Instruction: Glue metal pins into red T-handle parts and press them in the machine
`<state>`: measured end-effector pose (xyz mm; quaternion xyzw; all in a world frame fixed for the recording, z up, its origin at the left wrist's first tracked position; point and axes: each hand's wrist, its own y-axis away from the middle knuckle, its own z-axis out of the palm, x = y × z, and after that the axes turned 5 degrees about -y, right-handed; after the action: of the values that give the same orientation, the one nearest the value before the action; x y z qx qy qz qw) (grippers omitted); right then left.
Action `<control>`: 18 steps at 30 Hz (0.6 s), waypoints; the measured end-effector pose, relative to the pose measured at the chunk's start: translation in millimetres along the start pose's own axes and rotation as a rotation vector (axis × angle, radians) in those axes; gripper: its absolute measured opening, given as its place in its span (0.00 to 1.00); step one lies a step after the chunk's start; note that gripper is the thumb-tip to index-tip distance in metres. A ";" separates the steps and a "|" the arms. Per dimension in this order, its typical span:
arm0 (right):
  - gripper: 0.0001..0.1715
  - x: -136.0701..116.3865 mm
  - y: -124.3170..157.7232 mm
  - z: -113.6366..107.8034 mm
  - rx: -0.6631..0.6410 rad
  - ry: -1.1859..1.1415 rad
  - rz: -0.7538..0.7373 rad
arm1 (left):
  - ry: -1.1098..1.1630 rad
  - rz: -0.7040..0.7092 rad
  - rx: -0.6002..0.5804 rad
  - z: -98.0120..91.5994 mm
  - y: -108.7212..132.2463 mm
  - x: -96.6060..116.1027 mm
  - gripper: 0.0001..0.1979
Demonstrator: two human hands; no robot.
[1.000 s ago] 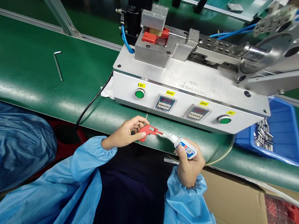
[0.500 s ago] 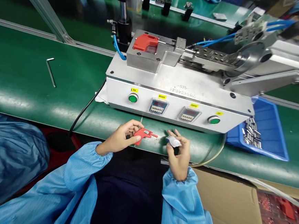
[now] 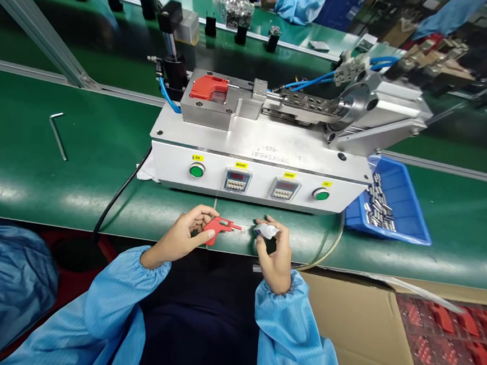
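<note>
Between the thumb and fingers of my left hand (image 3: 184, 236) is a red gun-shaped part (image 3: 216, 228), its thin prongs pointing right. My right hand (image 3: 277, 256) grips a small white bottle (image 3: 266, 230) with a pale tip, just right of the red part and apart from it. Both hands are over the front edge of the green bench. Behind them stands a metal machine (image 3: 246, 143) with two green buttons and two small displays. A similar red piece (image 3: 209, 87) lies in the block on top of it.
A blue bin (image 3: 408, 209) with metal pins is right of the machine. A hex key (image 3: 58, 136) lies on the left. Below right are a cardboard box (image 3: 354, 326) and trays of red parts (image 3: 450, 345). Another person's sleeve (image 3: 302, 1) shows across the bench.
The view has shifted, so the machine and bench appear further left and more of the far side shows. Both hands keep their hold, and the bottle appears turned more toward the right.
</note>
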<state>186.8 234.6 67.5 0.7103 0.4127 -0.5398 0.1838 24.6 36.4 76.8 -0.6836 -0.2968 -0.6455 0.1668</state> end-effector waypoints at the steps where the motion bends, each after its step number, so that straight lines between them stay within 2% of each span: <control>1: 0.17 -0.2 0.5 -0.1 0.001 0.005 0.002 | -0.002 0.000 -0.004 -0.1 0.2 -0.5 0.17; 6: 0.27 -1.5 3.5 -5.1 -0.025 0.041 0.006 | 0.019 0.038 -0.001 0.6 0.8 -3.7 0.17; 11: 0.29 -0.7 6.9 -14.8 -0.012 0.068 0.002 | 0.023 0.041 -0.015 2.9 0.5 -5.2 0.17; 15: 0.24 -2.9 4.7 -26.2 0.009 0.083 -0.016 | 0.028 0.041 -0.014 4.8 -1.1 -2.9 0.17; 18: 0.18 -7.1 -3.1 -42.8 0.109 0.119 -0.038 | 0.032 0.051 -0.030 4.8 -2.3 -1.5 0.16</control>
<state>210.1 264.0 89.6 0.7421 0.4064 -0.5215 0.1098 27.0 40.8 74.5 -0.6828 -0.2669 -0.6564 0.1777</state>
